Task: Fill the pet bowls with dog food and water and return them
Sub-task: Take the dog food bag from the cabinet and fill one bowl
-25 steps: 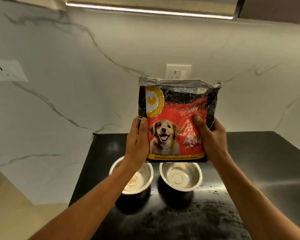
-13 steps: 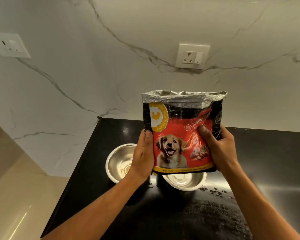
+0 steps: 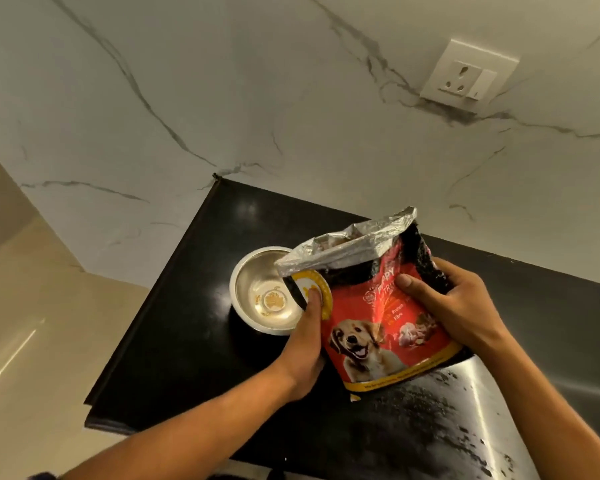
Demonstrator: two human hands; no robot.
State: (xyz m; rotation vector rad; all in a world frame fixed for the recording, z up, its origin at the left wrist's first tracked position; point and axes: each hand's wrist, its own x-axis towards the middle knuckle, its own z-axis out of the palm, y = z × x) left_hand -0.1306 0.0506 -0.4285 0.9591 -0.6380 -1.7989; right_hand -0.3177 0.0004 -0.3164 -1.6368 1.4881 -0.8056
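I hold a red and black dog food bag (image 3: 378,317) with a dog picture, its silver top open and tilted left. My left hand (image 3: 305,348) grips the bag's left edge, thumb on the yellow badge. My right hand (image 3: 454,306) grips its right side, thumb on the front. The bag's open mouth hangs over the right rim of a steel bowl (image 3: 257,296) that stands on the black counter (image 3: 194,306); the bowl holds no food, only a gold emblem on its floor. The second bowl is hidden behind the bag.
The black counter ends at a left edge (image 3: 146,306) with a beige floor below. A white marble wall (image 3: 222,98) rises behind, with a wall socket (image 3: 468,77) at upper right. Wet specks and a bright reflection lie on the counter at lower right (image 3: 465,410).
The bag has gone from upright to tilted left, its mouth now open and lowered toward the left bowl. My view has dropped and turned, and the right bowl is now covered.
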